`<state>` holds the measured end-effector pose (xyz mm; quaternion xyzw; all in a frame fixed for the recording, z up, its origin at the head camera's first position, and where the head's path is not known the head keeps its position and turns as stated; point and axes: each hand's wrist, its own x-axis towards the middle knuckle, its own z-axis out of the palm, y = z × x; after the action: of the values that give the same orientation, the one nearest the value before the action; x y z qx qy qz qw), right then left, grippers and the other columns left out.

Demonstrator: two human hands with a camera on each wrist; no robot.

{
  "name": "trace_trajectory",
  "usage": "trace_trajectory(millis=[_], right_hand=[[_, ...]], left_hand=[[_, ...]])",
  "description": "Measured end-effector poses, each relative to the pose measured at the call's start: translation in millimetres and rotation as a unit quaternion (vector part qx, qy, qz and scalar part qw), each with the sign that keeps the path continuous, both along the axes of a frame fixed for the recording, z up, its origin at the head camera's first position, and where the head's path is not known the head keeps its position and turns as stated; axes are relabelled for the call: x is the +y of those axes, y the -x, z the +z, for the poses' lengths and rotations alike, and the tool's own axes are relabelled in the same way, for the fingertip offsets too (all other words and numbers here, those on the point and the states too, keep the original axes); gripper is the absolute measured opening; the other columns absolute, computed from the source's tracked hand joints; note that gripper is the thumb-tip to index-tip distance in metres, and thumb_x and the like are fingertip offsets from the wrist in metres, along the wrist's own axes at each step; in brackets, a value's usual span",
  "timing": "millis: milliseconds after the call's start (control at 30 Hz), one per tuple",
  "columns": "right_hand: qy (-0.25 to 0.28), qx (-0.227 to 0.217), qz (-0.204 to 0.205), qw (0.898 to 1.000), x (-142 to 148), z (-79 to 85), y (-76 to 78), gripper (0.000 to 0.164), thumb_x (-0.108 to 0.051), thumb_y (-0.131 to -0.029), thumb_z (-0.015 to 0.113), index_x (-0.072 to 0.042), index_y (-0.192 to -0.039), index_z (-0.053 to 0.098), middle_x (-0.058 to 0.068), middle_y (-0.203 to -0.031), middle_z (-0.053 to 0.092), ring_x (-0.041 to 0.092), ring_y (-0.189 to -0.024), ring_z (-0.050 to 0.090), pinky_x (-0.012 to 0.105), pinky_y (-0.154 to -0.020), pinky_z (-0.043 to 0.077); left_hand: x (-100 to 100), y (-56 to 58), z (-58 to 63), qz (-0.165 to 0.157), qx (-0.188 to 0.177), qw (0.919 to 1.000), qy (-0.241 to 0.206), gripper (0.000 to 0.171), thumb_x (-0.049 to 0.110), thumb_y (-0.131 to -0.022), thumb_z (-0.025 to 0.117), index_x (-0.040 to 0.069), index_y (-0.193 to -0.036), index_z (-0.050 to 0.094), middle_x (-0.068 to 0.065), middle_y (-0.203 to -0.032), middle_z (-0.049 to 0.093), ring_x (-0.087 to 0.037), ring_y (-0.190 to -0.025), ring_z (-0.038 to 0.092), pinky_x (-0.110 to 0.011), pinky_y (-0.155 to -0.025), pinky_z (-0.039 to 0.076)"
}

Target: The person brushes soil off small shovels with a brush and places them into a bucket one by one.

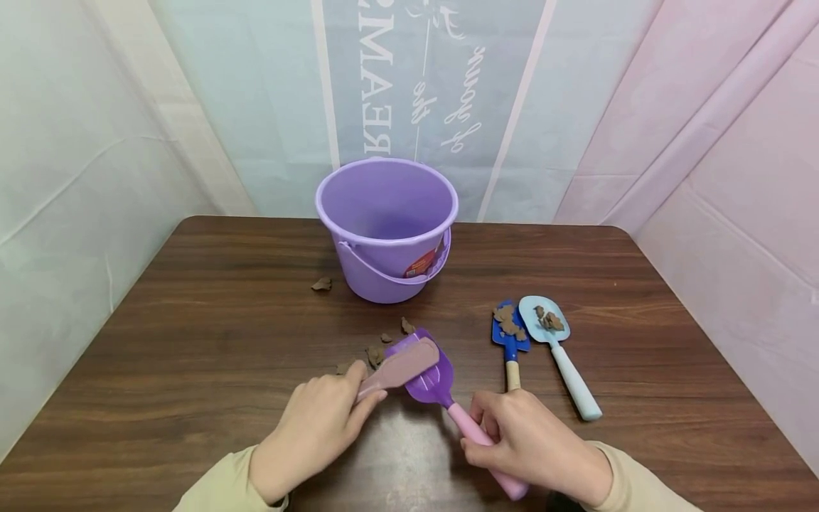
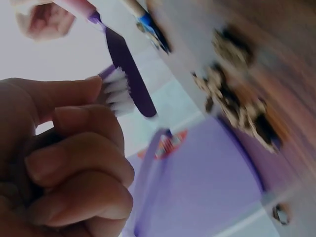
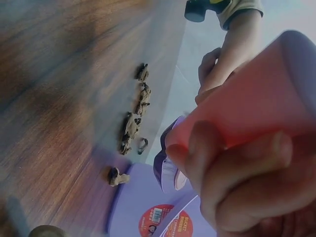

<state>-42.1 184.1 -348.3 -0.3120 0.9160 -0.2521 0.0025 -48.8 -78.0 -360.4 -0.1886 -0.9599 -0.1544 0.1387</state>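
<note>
My left hand [image 1: 316, 423] grips the handle of a small brush [image 1: 403, 364] with a dull pink back. Its white bristles [image 2: 118, 91] face the blade of a purple toy shovel [image 1: 437, 387], right at its surface in the left wrist view. The pink handle [image 1: 470, 425] of that shovel is held in my right hand [image 1: 534, 441], fingers curled round it. From above, the brush covers much of the blade. Several brown crumbly pieces [image 1: 375, 355] lie on the table just beyond the blade, and more show in the right wrist view.
A purple bucket [image 1: 365, 274] with its handle hanging down stands at the back middle, a brown piece [image 1: 322, 284] to its left. On the right, a blue shovel [image 1: 510, 348] and a light blue shovel [image 1: 576, 380] lie on the wooden table [image 1: 192, 341], brown pieces on their blades.
</note>
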Motion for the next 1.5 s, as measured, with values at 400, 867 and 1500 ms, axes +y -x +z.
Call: trace_trajectory(millis=[400,867,1500], right_hand=[[-0.007,-0.01,-0.007,1.0,1,0.9,-1.7,0.018,-0.025,-0.072,0.072,-0.02,-0.076,0.055,-0.021,-0.051,0.045,-0.016,-0.044,0.034,0.007,-0.041,0.029],[0.004,-0.013,-0.009,1.0,1,3.3,-2.5,0.019,-0.022,-0.071,0.072,-0.021,-0.075,0.054,-0.023,-0.051,0.044,-0.019,-0.043,0.033,0.007,-0.039,0.03],[0.006,-0.014,-0.007,1.0,5,1.6,-1.6,0.018,-0.024,-0.072,0.072,-0.02,-0.076,0.055,-0.022,-0.051,0.046,-0.018,-0.044,0.035,0.008,-0.04,0.03]], left_hand=[[-11,12.4,0.4,0.052,-0.02,0.998,-0.028,0.032,0.035,-0.083,0.067,0.014,-0.074,0.045,0.006,-0.049,0.036,-0.013,-0.042,0.037,-0.028,-0.039,0.026],[-20,14.3,-3.1,0.08,-0.005,0.9963,-0.031,0.031,0.03,-0.084,0.067,0.01,-0.074,0.045,0.003,-0.048,0.036,-0.016,-0.041,0.037,-0.03,-0.038,0.027],[-11,8.4,2.0,0.075,-0.041,0.9948,-0.055,0.029,0.032,-0.089,0.061,0.013,-0.074,0.045,0.005,-0.05,0.036,-0.012,-0.043,0.035,-0.027,-0.039,0.027]])
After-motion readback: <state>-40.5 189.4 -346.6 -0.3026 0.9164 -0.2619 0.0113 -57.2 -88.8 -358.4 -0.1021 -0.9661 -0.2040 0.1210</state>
